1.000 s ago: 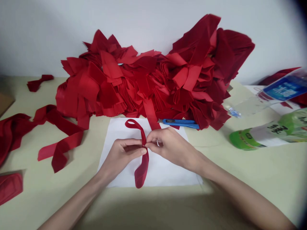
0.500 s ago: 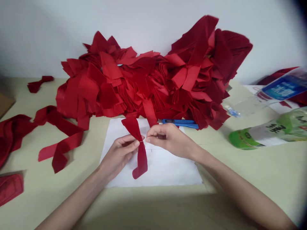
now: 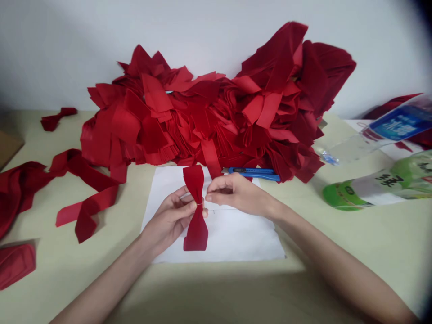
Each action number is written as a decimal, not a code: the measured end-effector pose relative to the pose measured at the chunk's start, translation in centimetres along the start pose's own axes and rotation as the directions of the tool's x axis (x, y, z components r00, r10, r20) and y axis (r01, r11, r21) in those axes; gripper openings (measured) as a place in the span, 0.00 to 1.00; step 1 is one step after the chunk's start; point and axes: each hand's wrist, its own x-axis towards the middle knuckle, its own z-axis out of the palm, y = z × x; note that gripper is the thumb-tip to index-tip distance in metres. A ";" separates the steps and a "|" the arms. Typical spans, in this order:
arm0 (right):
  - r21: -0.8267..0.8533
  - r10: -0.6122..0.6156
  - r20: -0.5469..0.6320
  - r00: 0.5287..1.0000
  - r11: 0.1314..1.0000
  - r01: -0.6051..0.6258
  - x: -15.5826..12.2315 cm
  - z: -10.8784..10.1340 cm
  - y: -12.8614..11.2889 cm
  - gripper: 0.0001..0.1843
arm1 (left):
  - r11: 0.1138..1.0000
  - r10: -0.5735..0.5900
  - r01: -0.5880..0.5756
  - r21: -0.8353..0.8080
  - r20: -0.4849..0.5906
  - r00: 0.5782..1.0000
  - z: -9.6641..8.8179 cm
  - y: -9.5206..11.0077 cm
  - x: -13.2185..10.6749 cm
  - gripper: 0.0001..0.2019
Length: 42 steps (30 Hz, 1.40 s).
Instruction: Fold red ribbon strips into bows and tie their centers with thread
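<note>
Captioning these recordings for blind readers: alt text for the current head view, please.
A person's left hand holds a red ribbon gathered at its middle by a thin pale band, above white paper, the right hand close beside it. Behind lie a blue cutter and a big heap of red pieces.

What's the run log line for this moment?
left hand: holding red bow | right hand: beside bow's pinched middle | white paper: beneath
</note>
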 end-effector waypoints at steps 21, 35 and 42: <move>-0.005 -0.102 0.619 0.778 0.991 0.134 0.0 1.2 0.8 0.09 | 0.770 -0.633 0.574 0.280 0.212 0.745 1.6 -1.0 -1.6 0.10; -0.607 -0.154 0.038 0.987 0.782 0.145 -3.6 1.1 -3.7 0.10 | 0.967 -0.242 0.252 0.031 -0.184 0.953 0.8 1.4 -0.8 0.18; -0.218 -0.045 0.173 0.984 0.972 0.083 -2.6 -0.3 -2.7 0.11 | 0.984 -0.176 0.171 -0.052 -0.104 0.979 -0.1 0.6 -0.8 0.16</move>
